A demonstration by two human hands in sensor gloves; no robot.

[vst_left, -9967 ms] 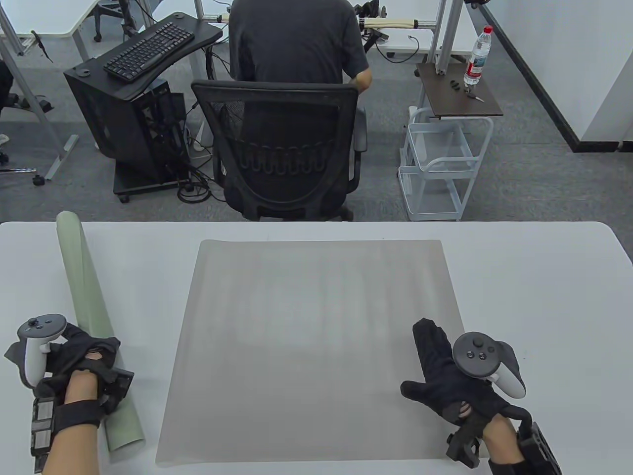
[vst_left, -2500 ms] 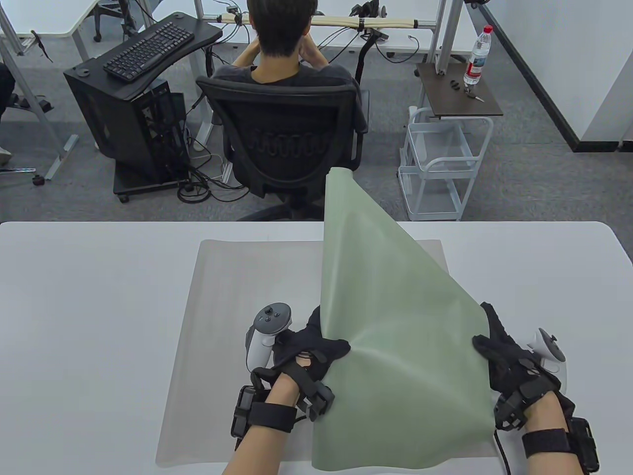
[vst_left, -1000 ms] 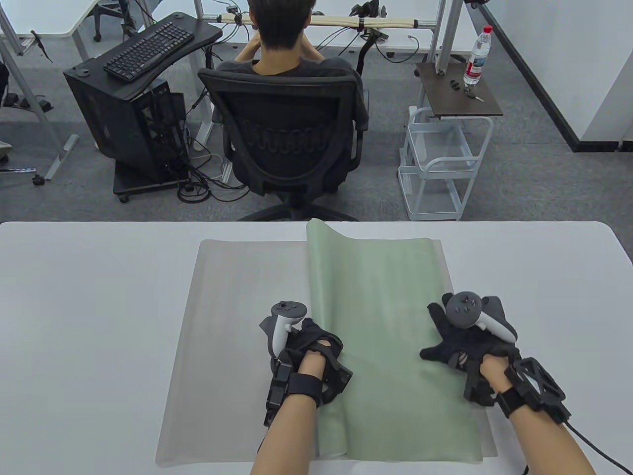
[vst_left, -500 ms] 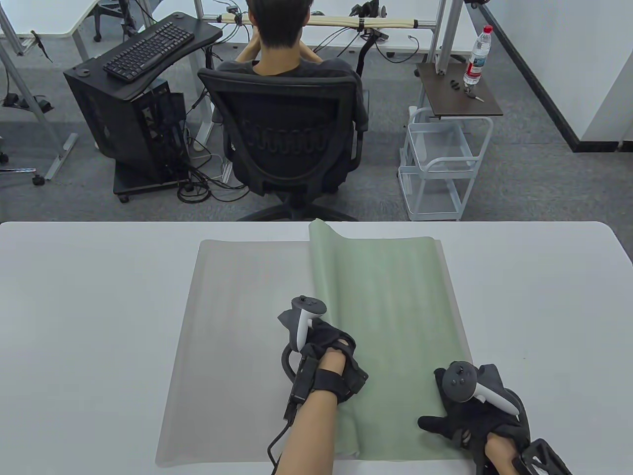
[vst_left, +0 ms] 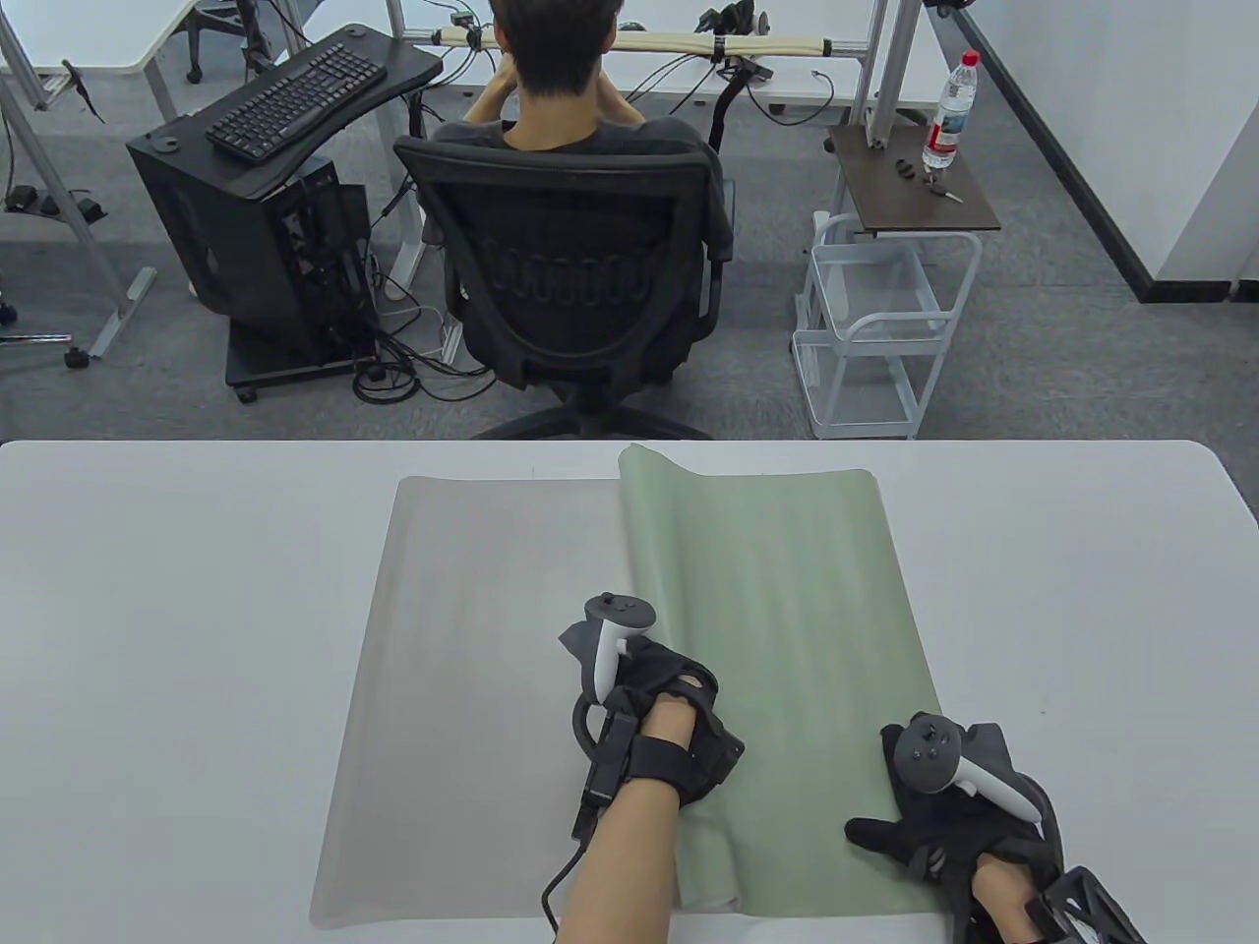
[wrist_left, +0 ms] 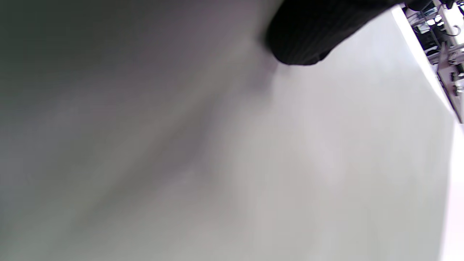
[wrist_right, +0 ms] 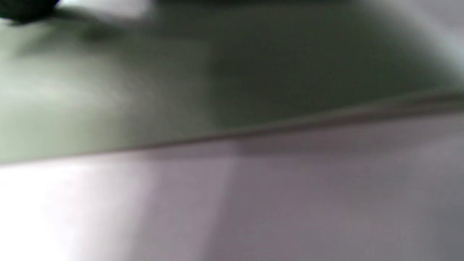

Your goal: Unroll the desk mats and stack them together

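The left hand (vst_left: 661, 703) rests on the left edge of the green mat (vst_left: 787, 639), near the middle of the tabletop's (vst_left: 148, 639) near half; its fingers are tucked out of sight under the glove and tracker, so whether this grip is closed on the mat's edge or only pressing it cannot be told. The right hand (vst_left: 944, 816) lies palm down with its fingers spread flat on the green mat's near right corner, close to the tabletop's near edge, gripping nothing.

The green mat covers the right half of the grey mat (vst_left: 472, 669), which lies flat across the middle of the tabletop. The green mat's right edge runs just inside the grey mat's right edge, and its far edge reaches slightly past the grey mat's far edge. Soft lengthwise ripples show in the green mat, and its near left corner stands slightly buckled beside the left forearm.

No writing can be read on either mat or on the trackers. The left wrist view is a blur of pale grey surface with one dark gloved fingertip (wrist_left: 304, 32) at the top. The right wrist view is also blurred, showing only the green mat (wrist_right: 181, 83) above a pale edge. The right wrist is cut off by the table view's bottom edge.

Beyond the tabletop's far edge a person sits in a black office chair (vst_left: 570, 265), with a white wire cart (vst_left: 875, 324) to its right and a water bottle (vst_left: 952, 98) whose label is too small to read.
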